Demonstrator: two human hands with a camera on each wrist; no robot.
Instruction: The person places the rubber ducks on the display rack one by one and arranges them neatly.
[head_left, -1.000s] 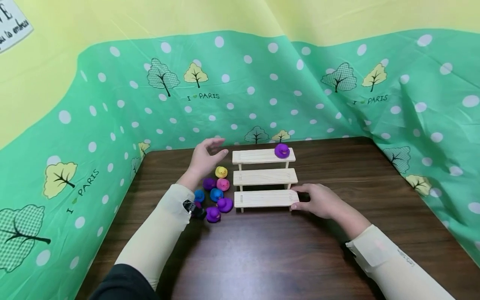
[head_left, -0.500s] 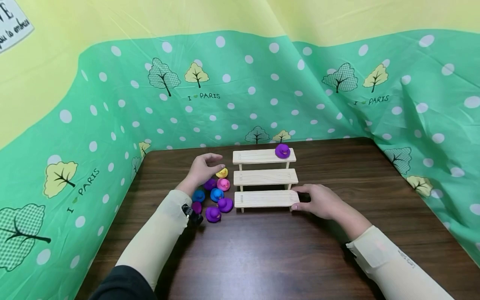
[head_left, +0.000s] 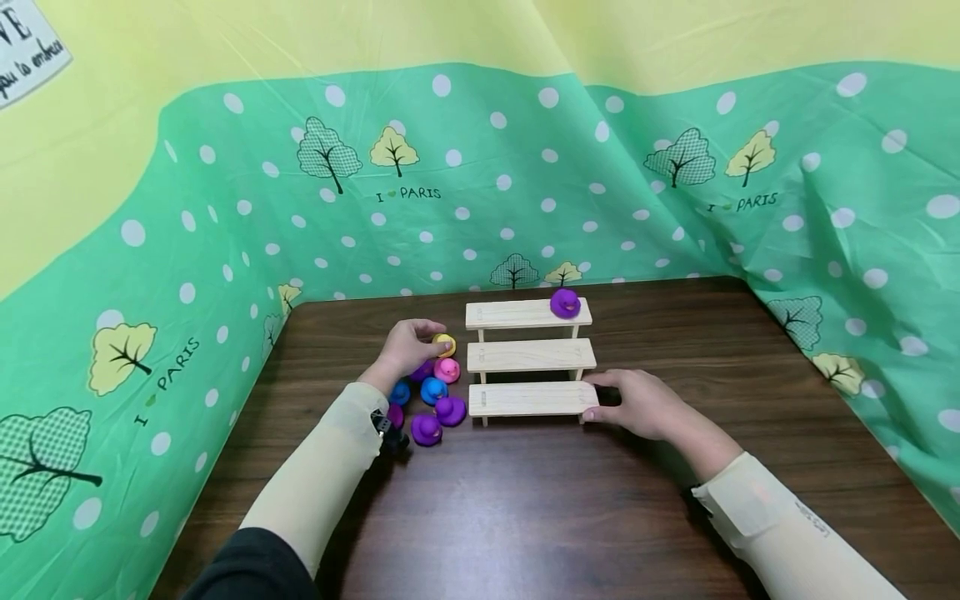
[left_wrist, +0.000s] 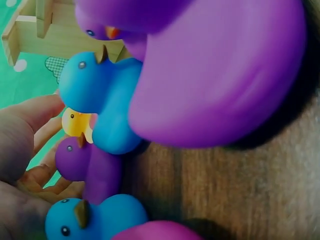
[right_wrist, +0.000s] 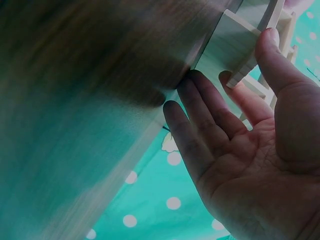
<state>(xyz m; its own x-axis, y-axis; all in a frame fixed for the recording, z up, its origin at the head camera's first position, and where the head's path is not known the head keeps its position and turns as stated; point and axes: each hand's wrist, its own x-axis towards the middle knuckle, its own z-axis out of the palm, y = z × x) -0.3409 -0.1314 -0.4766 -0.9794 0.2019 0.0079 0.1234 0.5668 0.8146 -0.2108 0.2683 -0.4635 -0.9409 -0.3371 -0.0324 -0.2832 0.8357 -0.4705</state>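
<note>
My left hand (head_left: 408,347) has its thumb and fingers around a yellow rubber duck (head_left: 444,343), which the thumb partly covers in the head view. In the left wrist view, the yellow duck (left_wrist: 75,122) shows only in part behind a blue duck (left_wrist: 90,85). Just in front sit a pink duck (head_left: 447,370), a blue duck (head_left: 433,390) and several purple ducks (head_left: 450,410). At right, my right hand (head_left: 637,403) pinches the end of the lowest step of a three-step wooden rack (head_left: 525,400) between thumb and index finger; its other fingers (right_wrist: 202,120) stay extended.
One purple duck (head_left: 566,303) sits at the right end of the rack's top step. A green and yellow cloth (head_left: 480,183) hangs behind and beside the dark wooden table (head_left: 525,517).
My left hand has come down and slightly toward me, from above the ducks onto the yellow one, and its fingers have drawn together. My right hand stays at the rack.
</note>
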